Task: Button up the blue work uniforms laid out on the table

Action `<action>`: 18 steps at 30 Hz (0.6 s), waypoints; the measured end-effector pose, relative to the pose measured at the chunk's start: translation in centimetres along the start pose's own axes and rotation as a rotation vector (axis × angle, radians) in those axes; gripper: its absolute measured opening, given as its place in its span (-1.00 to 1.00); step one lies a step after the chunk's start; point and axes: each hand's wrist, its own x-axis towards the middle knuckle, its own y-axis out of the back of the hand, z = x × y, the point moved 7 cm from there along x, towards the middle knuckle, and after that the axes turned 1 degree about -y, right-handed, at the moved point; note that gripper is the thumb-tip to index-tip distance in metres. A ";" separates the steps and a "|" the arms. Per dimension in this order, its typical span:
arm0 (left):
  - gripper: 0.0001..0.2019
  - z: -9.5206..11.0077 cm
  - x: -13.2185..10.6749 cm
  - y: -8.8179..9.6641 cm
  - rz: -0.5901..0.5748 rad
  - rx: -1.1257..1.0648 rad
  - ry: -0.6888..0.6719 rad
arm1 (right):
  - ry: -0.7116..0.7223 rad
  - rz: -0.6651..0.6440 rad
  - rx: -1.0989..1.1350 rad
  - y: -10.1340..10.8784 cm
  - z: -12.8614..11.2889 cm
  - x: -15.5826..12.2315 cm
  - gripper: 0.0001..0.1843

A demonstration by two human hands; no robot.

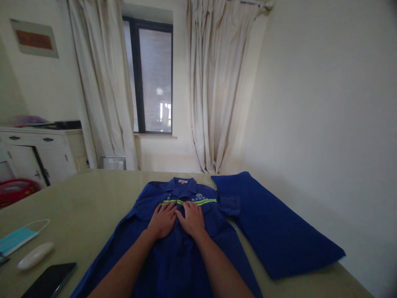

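Observation:
A blue work jacket [173,256] with a yellow-green reflective stripe [204,202] lies front-up on a beige table [89,207], collar pointing away from me. My left hand [161,220] and my right hand [192,218] lie flat side by side on its chest, just below the stripe, fingers stretched out and nearly touching over the button line. Neither hand holds anything. Folded blue trousers [276,231] lie to the right of the jacket, touching its right sleeve.
On the table's left lie a light blue face mask [18,239], a white oval case [35,255] and a black phone [49,280]. A white cabinet [40,151], a red basin [14,190], curtains and a window stand behind. A wall runs close along the right.

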 end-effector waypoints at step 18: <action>-0.48 1.6 -5.6 0.3 -0.058 -0.021 -0.019 | -0.054 0.103 -0.032 0.5 0.6 1.4 -0.83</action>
